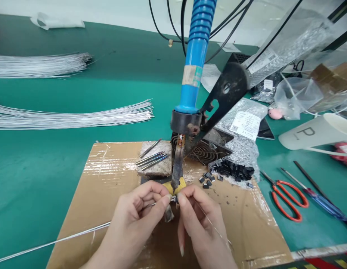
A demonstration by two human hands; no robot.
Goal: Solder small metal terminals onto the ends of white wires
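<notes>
A blue-handled soldering iron [194, 71] is fixed in a black stand [226, 93], its dark tip [177, 168] pointing down over a yellow pad [183, 184]. Just under the tip, my left hand [136, 220] pinches a long thin silver wire [50, 243] that runs off to the lower left. My right hand [203, 224] pinches a small dark part [174, 198] against the wire's end and also holds a fine wire [215, 229] trailing down right. Both hands rest over a taped cardboard sheet [246, 224].
Two bundles of silver wires [72, 116] lie on the green table at left. A block with metal pins [155, 160], a heap of small black parts [232, 170], red-handled scissors [288, 200], blue tweezers [321, 201], a white cup [316, 130] and plastic bags [291, 41] sit nearby.
</notes>
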